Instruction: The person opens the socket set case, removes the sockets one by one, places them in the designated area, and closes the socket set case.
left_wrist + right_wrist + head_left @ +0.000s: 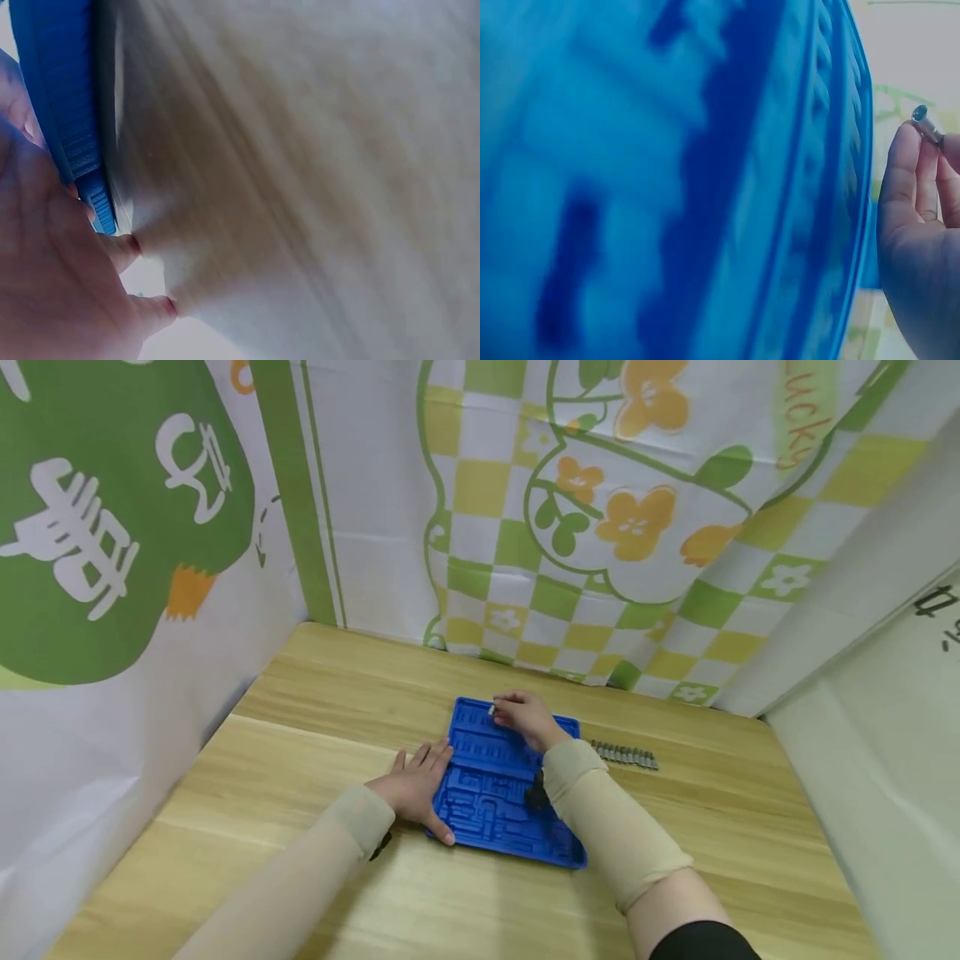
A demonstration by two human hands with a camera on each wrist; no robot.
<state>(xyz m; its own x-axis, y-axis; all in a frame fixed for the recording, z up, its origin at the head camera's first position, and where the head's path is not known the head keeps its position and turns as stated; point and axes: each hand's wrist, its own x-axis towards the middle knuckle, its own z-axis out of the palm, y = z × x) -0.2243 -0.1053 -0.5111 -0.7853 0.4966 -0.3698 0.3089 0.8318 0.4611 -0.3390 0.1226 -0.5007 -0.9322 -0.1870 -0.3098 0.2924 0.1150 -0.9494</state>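
A blue moulded tray [491,806] with shaped recesses lies on the wooden table. My left hand [411,789] is spread at its left edge, the thumb by the front left corner; in the left wrist view the palm [52,262] lies beside the tray's side wall [64,97]. My right hand [525,717] is over the far part of the tray and pinches a small metal socket [492,710] between thumb and fingers. The right wrist view shows that socket [928,124] with its hollow end outward, above the blurred tray [780,187].
Right of the tray, a row of several small metal sockets [626,755] lies on the table [315,693]. A patterned green and white cloth [510,568] hangs along the back edge. White sheeting [900,718] stands at the right side.
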